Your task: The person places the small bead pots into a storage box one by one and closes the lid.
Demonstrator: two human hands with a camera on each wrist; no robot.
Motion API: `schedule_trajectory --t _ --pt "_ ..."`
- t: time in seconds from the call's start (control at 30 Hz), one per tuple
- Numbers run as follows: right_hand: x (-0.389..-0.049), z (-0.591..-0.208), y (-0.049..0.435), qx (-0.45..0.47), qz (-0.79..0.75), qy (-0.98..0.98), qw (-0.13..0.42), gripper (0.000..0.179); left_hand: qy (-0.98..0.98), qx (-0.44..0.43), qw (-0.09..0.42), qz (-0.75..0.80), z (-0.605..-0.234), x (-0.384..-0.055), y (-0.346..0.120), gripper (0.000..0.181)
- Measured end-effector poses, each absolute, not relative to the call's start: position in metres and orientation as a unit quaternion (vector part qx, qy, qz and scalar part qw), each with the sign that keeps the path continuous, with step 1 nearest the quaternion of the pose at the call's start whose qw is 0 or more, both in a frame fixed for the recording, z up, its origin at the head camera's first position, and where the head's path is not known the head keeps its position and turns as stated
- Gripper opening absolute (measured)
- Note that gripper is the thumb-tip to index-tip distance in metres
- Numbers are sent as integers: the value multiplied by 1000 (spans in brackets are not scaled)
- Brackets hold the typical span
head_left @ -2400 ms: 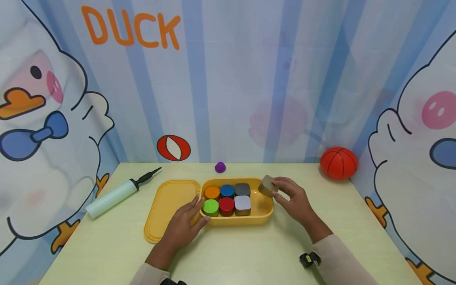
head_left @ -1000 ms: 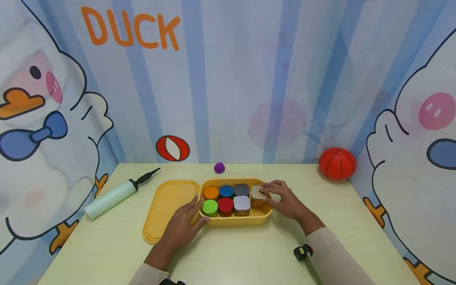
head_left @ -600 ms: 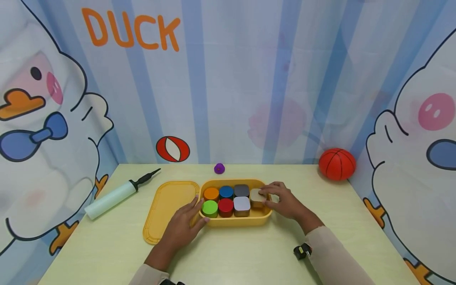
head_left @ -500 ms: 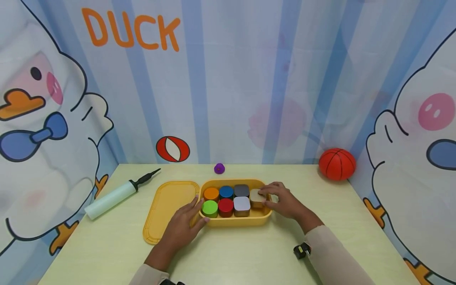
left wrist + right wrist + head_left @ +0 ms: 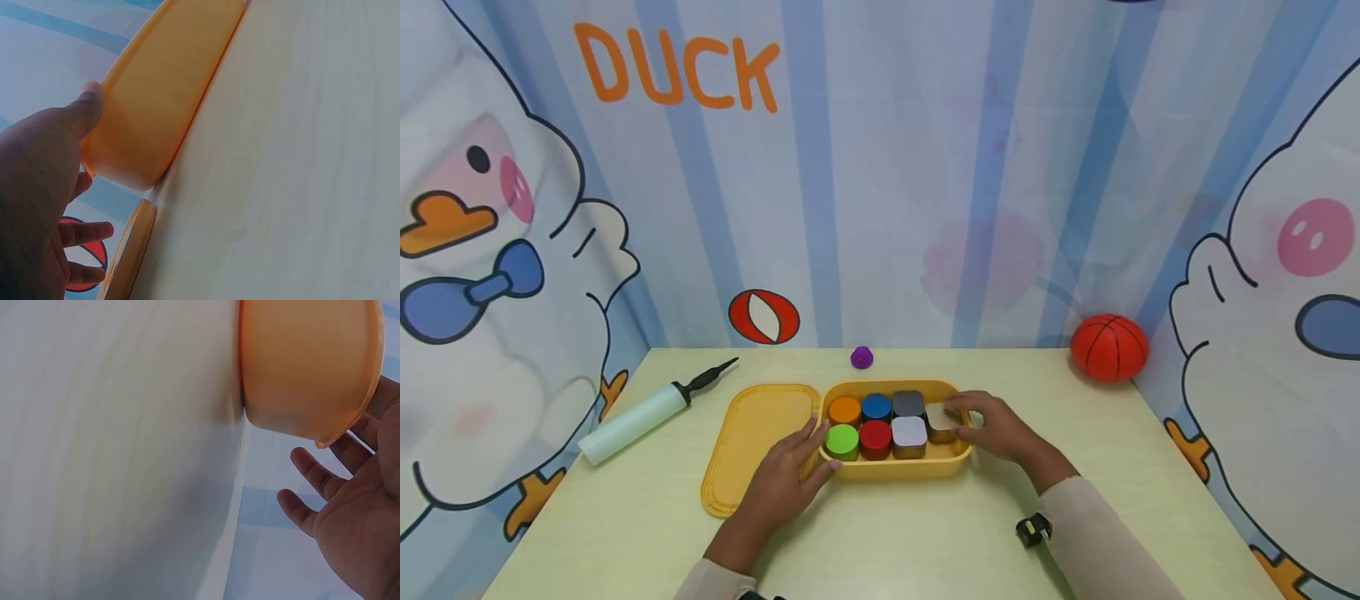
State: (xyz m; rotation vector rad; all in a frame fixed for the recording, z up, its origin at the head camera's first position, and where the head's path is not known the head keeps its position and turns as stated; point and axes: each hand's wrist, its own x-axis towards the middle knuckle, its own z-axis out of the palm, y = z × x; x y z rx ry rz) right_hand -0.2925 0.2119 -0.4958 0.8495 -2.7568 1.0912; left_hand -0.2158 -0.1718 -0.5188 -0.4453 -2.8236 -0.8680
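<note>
A yellow box (image 5: 898,472) stands on the table. Round orange (image 5: 844,411), blue (image 5: 876,406), green (image 5: 842,442) and red (image 5: 876,438) blocks sit in it, beside rounded-square grey (image 5: 908,403) and lavender (image 5: 909,432) ones. At its right end, my right hand (image 5: 1003,429) pinches a beige rounded-square block (image 5: 940,417) by thumb and fingertips, low inside the walls. My left hand (image 5: 778,487) rests against the left end with fingers extended; the left wrist view has its thumb (image 5: 92,100) at the rim. The right wrist view hides the block behind the box wall (image 5: 300,362).
The flat yellow lid (image 5: 756,442) lies left of the box, partly under my left hand. Farther left is a pale green hand pump (image 5: 640,421) with a black nozzle. A small purple object (image 5: 862,357) and a red ball (image 5: 1109,347) stand near the back edge.
My right hand has brought the tilted beige block from above the right rim down into the box and leftward, beside the grey and lavender blocks. The left hand has stayed put.
</note>
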Motion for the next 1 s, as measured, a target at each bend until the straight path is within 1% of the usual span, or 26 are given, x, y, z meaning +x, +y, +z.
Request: schedule_trajectory --t 0.2,0.43,0.6,0.77,1.0 --pt "-292 -495 212 271 358 -893 29 43 -943 -149 76 -288 -521 -217 -173 72" --pt "-291 -494 212 278 360 -889 52 42 -950 -149 76 -262 -516 -217 -176 73" --pt "-284 -489 207 254 382 -886 61 45 -955 -145 88 -241 -509 -218 -186 75" --pt "-276 -479 193 245 385 -887 78 43 -962 -121 87 -229 -505 -219 -201 77" --pt "-262 -470 162 262 398 -875 90 43 -969 -86 95 -211 -500 -219 -227 77"
